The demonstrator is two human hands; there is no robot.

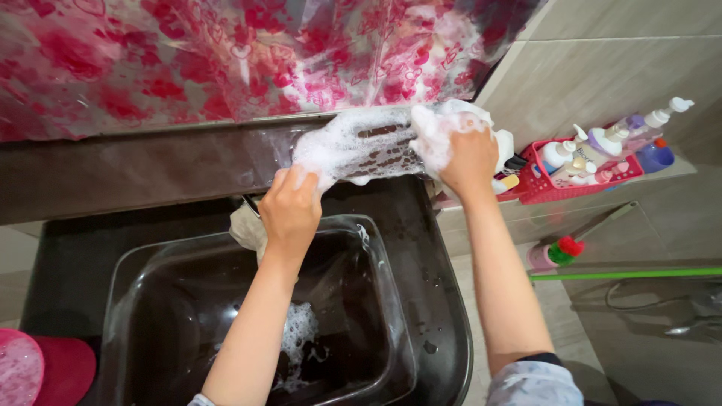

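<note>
Both arms stretch forward over the dark sink [421,331], left hand [289,210] fingers curled gripping the soapy brown mat [376,146], right hand [468,159] fingers closed around its foamy end.

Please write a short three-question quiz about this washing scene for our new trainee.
1. True or false: the right hand presses a foamy cloth on the dark ledge.
2. What does the left hand touch? A) the red basket B) the soapy ledge C) the green pole
3. Fill in: suds lie at the bottom of the dark ___.

Key: 1 true; 2 B; 3 sink.
</note>
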